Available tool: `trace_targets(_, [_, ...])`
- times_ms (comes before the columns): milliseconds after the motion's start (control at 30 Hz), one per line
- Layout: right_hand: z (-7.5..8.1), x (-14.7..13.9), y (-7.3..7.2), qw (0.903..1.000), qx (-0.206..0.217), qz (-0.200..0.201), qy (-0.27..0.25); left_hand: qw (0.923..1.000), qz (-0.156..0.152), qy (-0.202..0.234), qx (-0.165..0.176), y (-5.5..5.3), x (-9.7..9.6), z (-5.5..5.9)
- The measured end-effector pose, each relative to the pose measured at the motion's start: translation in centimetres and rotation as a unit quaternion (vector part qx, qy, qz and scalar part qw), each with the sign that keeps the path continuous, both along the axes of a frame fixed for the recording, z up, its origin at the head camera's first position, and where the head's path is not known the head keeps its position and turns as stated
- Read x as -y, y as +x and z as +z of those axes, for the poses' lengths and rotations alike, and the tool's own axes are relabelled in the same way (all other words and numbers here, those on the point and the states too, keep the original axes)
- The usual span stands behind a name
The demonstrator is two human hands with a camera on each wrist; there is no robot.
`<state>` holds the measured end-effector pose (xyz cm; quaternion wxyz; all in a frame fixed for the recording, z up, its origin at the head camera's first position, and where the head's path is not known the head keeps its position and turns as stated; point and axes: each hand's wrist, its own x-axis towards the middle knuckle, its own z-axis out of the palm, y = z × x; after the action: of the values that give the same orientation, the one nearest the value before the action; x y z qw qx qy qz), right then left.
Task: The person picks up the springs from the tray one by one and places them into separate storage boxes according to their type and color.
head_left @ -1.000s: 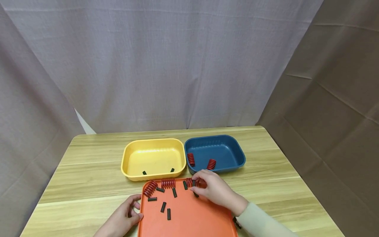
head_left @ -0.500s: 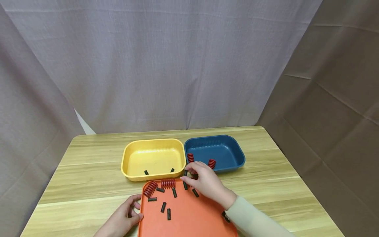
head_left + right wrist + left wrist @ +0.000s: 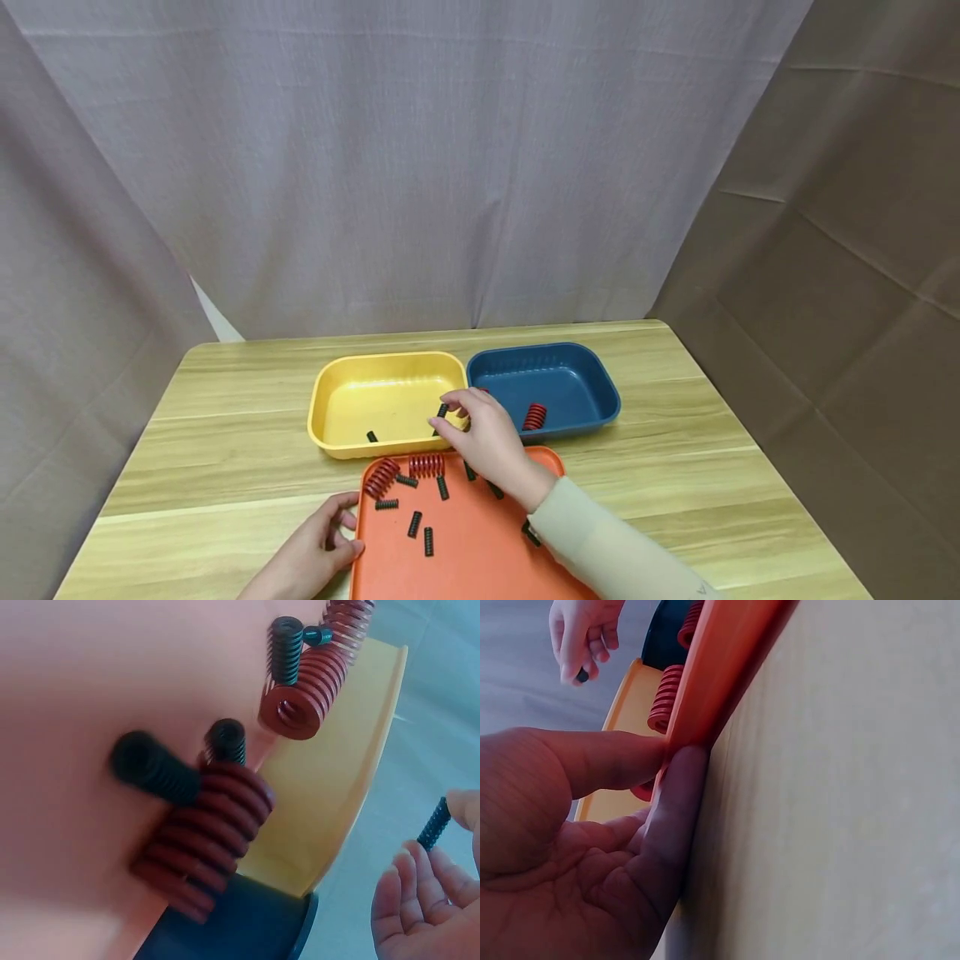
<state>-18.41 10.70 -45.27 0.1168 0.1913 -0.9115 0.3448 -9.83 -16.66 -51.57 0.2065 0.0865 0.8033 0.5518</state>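
The right hand (image 3: 489, 435) pinches a black spring (image 3: 441, 412), its long axis aslant, seemingly over the near right corner of the yellow bin (image 3: 382, 400), the left hand (image 3: 317, 537) gripping the orange tray (image 3: 480, 537) by its left edge.

Tbl (image 3: 705, 467): tray (image 3: 472, 554), yel bin (image 3: 375, 402), blu bin (image 3: 551, 385)

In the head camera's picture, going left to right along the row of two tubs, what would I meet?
Left wall of the yellow tub, small black spring in it, another black spring, pinched, right hand, red spring in the blue tub, that tub's right wall.
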Motion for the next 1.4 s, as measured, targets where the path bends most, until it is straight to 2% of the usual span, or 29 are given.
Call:
trace_targets(167, [-0.1,0.9,-0.7,0.9999,-0.009,-0.006,0.010,0.9999,-0.010,-0.009,-0.010,-0.3,-0.1,-0.1])
trace_targets(333, [-0.1,1.5,-1.3,0.9997,0.014,-0.004,0.021,0.9995,-0.018,-0.020,-0.016,-0.7,-0.2,0.2])
trace_targets(500, [0.0,2.4,-1.8,0.9991,0.030,-0.011,0.029,0.9996,-0.020,-0.018,-0.007,-0.9,-0.1,0.4])
trace_targets(767, [0.1,3.7,-2.7,0.9985,0.039,-0.022,0.032,0.9996,-0.019,-0.020,-0.005,-0.9,0.0,0.5])
trace_targets(933, [-0.1,4.0,-3.0,0.9981,0.040,-0.025,0.040,0.9998,-0.014,-0.001,0.013,-1.1,-0.1,0.4])
trace_targets(1067, [-0.3,4.1,-3.3,0.9978,0.041,-0.025,0.047,0.9989,-0.007,0.031,0.035,-1.2,-0.2,0.3])
trace_targets(1400, [-0.5,4.5,-3.7,0.9968,0.047,-0.026,0.059,0.9982,-0.007,0.042,0.042,-1.3,-0.1,0.4])
